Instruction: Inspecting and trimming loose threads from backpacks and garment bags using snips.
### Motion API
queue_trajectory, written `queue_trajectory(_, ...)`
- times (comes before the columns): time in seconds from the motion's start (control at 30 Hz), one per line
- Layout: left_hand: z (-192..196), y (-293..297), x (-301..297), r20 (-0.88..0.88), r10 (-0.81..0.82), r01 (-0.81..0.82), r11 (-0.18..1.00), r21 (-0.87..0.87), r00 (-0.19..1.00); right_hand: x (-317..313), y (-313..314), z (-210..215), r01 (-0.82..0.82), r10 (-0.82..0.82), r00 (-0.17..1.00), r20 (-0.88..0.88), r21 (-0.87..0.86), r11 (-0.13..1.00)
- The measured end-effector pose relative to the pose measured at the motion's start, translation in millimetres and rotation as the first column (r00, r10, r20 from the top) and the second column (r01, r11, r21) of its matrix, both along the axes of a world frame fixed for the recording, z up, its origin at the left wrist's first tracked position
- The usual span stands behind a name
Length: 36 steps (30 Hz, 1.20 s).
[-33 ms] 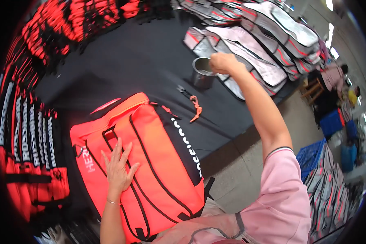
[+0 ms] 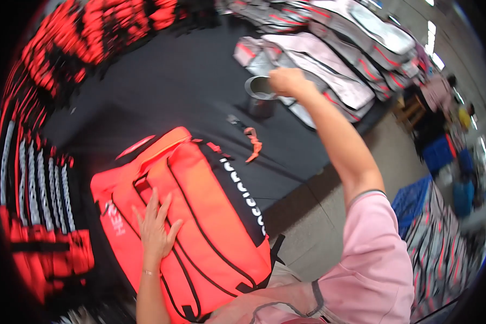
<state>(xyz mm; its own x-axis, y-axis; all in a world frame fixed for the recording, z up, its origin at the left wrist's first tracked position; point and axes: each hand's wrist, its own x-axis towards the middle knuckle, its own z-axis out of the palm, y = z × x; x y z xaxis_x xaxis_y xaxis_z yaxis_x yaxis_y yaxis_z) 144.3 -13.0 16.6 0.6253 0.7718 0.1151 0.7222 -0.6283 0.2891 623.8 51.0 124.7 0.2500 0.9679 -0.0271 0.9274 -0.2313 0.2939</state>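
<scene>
Left hand (image 2: 155, 227) flat, fingers spread, on orange bag (image 2: 200, 227). Right hand (image 2: 287, 81) closed on metal cup (image 2: 260, 93) rim on the black worktop (image 2: 173, 92).

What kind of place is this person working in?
Probably a bag-making or packing workshop: stacks of orange bags at one side, piles of grey bags across the black worktable, and an orange duffel bag under the left hand.
</scene>
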Motion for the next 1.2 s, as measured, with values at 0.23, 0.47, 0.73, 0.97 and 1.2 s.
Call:
queue_trajectory(0.23,-18.7,2.4,-28.2,0.019,0.018,-0.019,0.996,0.083,1.000,-38.0,31.4,-20.7,-0.098,0.116,0.988,-0.098,0.170,0.981)
queue_trajectory(0.47,-50.2,57.1,-85.6,0.720,0.126,0.153,0.938,-0.310,0.683,-21.3,-7.3,10.0,-0.046,0.094,0.988,-0.125,0.341,0.939)
queue_trajectory(0.73,39.7,-95.1,-151.0,0.011,0.435,-0.389,0.794,0.468,0.901,-37.6,-31.9,-8.7,-0.100,0.176,0.975,-0.136,0.440,0.892)
queue_trajectory(0.97,12.5,-132.9,-136.8,0.330,0.629,-0.591,0.776,-0.220,0.704,-23.5,-73.6,-14.6,0.175,-0.049,0.941,-0.334,0.358,0.917)
queue_trajectory(1.2,72.2,-74.7,-172.7,0.237,0.486,-0.450,0.872,-0.192,0.841,-61.8,-91.0,-8.5,0.212,0.276,0.656,-0.703,0.523,0.826)
